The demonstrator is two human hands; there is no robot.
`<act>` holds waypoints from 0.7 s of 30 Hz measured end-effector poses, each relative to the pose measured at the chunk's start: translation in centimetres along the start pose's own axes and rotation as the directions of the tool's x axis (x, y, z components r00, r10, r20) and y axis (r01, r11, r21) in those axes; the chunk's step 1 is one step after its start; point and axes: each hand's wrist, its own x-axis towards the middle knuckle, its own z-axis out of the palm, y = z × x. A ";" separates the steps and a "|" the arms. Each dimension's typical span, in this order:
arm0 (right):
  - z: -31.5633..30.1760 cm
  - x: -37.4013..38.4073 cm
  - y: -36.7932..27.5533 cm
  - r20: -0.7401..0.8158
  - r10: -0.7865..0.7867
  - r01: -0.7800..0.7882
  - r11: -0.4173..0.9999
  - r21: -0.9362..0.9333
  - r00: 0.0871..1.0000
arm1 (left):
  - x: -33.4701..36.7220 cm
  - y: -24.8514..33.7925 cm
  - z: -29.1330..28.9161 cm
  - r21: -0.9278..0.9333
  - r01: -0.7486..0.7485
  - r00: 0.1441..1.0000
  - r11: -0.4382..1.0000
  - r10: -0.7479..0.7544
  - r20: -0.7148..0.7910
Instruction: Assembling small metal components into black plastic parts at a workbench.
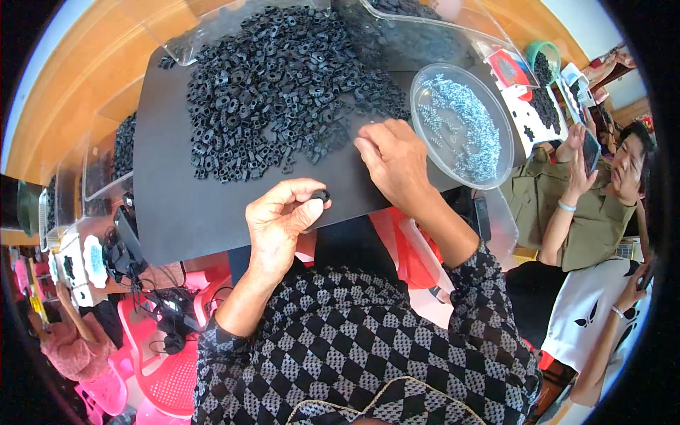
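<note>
Between the thumb and fingers of my left hand (280, 219) is a small black plastic part (321, 195), held just above the near edge of the dark tabletop (170, 177). My right hand (393, 159) is at the near right edge of a large pile of similar black plastic parts (269, 92). Its fingers are curled with the tips together; whatever they pinch, if anything, is too small to make out. Just right of that hand sits a round clear plastic dish (433, 149) with many tiny silvery-blue metal pieces (478, 120), possibly springs or pins.
Clear plastic bins (425, 32) stand behind the pile. At the right, a green bowl (536, 48) and a white tray (520, 117) hold black parts. A person (588, 191) with a phone sits there. Pink chairs (163, 368) and cables lie at the lower left.
</note>
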 end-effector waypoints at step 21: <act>-9.5 -1.3 7.2 0.238 0.325 -0.269 0.933 -0.239 0.916 | 0.1 -0.1 0.2 0.079 0.028 0.998 0.997 -0.023 -0.060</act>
